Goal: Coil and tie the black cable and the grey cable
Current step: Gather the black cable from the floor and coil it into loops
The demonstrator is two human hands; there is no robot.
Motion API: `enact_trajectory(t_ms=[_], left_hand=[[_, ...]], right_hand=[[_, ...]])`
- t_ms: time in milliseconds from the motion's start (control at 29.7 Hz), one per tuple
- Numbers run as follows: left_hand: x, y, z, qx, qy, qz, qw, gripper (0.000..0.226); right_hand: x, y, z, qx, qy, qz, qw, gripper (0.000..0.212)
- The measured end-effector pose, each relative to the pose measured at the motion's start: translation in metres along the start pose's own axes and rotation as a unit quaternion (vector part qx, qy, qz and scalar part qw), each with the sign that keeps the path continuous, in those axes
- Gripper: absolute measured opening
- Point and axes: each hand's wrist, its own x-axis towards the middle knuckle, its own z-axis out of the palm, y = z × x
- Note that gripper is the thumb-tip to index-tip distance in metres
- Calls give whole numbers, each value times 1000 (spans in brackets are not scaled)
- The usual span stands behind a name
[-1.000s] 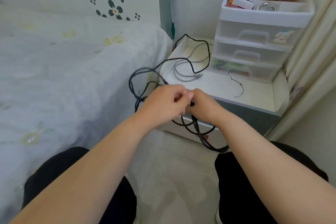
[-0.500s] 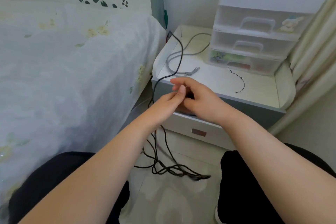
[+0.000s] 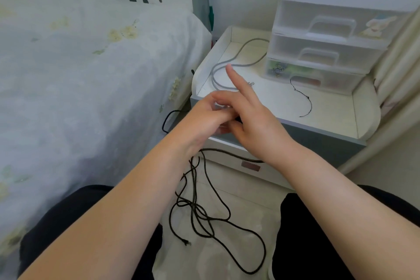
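The black cable hangs from under my hands and lies in loose tangled loops on the floor between my knees; its plug end rests on the tiles. My left hand and my right hand meet in front of the nightstand edge, pinching a short dark piece of the cable between them. The right index finger sticks up. My left hand is blurred. The grey cable lies curved on the nightstand top, untouched, behind my hands.
A white plastic drawer unit stands at the back of the nightstand. A thin black string lies in front of it. The bed with a flowered cover fills the left. A curtain hangs at the right.
The black cable's loops have dropped from my hands to the floor and spread out. My right index finger has lifted. The view has tilted down and closer.
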Motion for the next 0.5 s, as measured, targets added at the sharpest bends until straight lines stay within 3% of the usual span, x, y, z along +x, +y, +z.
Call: enact_trajectory(t_ms=[67,134,168,235,269,303,336,403,471,504], left_hand=[[2,-1,0,-67,30,1,997,26],[2,1,-1,-147,73,7,986,16],[3,3,-3,-196,95,15,976,13],[3,8,-11,-286,138,35,948,10],[3,10,-16,-316,158,40,935,8],[3,12,-21,-321,177,41,929,7],[2,14,-25,-291,193,42,936,5],[-2,14,-28,-117,199,52,972,6],[-10,14,-19,51,148,78,984,7],[-13,14,-13,80,112,85,987,11]], right_hand=[[2,1,0,-18,38,-1,999,55],[4,9,-4,37,41,97,994,61],[6,14,-10,98,7,178,979,59],[6,22,-23,187,-113,280,935,35],[6,26,-28,180,-130,286,932,24],[6,31,-32,180,-98,284,937,19],[7,35,-37,198,-33,276,940,18],[10,37,-46,260,100,246,928,17],[11,38,-50,220,130,211,943,20],[11,38,-49,182,113,196,957,21]])
